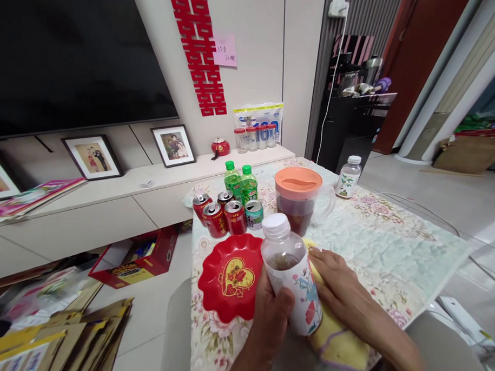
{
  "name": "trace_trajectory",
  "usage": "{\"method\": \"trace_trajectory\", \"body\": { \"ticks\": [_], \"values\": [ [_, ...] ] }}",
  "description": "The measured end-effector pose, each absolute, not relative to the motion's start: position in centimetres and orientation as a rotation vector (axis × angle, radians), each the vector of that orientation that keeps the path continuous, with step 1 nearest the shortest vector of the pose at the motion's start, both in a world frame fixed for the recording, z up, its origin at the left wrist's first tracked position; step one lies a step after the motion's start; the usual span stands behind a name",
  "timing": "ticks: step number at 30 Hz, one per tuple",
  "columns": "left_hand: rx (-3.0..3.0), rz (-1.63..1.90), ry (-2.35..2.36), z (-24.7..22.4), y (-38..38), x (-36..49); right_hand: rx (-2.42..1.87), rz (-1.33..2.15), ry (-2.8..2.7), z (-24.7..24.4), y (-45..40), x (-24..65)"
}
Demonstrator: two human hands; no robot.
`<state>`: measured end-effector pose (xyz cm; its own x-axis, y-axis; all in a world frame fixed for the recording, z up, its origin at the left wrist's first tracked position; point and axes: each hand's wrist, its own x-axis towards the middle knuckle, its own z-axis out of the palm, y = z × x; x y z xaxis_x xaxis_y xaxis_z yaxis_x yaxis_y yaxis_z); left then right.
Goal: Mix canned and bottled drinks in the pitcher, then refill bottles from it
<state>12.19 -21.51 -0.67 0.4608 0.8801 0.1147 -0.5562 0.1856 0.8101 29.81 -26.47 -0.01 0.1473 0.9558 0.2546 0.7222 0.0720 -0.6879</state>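
My left hand (pixel 272 309) is wrapped round a clear plastic bottle (pixel 293 281) with a white cap and a floral label. The bottle is tilted and has some dark contents. Just right of it, my right hand (pixel 340 285) lies with fingers stretched out over a yellow cloth (pixel 338 339) with a purple edge stripe. Whether the cloth touches the bottle I cannot tell. A red scalloped plate (pixel 210 284) with a gold heart print sits left of the bottle. Behind the bottle stands a pitcher (pixel 297 211) of dark liquid with an orange lid.
Several drink cans (pixel 235 218) and two green bottles (pixel 249 185) stand at the table's back left. Another floral-label bottle (pixel 348 181) is near the right back edge. The table has a floral cloth (pixel 404 245). Flattened cardboard (pixel 86 348) and a red box (pixel 136 259) lie on the floor.
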Motion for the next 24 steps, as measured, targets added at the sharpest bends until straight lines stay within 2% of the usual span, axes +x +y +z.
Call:
{"method": "trace_trajectory", "body": {
  "ticks": [5, 12, 20, 24],
  "values": [
    [0.955, 0.940, 0.403, 0.2, -22.0, 11.9, -1.637, 0.379, -1.349, 2.6, -27.9, 29.4],
    [1.080, 0.897, 0.407, 0.0, -22.1, 12.0, -1.325, 0.918, -1.234, 3.4, -28.8, 27.8],
    [1.138, 0.902, 0.357, 0.2, -21.6, 11.3, -1.209, 1.001, -0.922, 6.0, -28.8, 25.8],
    [1.250, 0.918, 0.502, -1.2, -21.3, 10.7, -1.209, 0.780, -0.903, 7.5, -28.5, 28.4]
  ]
}}
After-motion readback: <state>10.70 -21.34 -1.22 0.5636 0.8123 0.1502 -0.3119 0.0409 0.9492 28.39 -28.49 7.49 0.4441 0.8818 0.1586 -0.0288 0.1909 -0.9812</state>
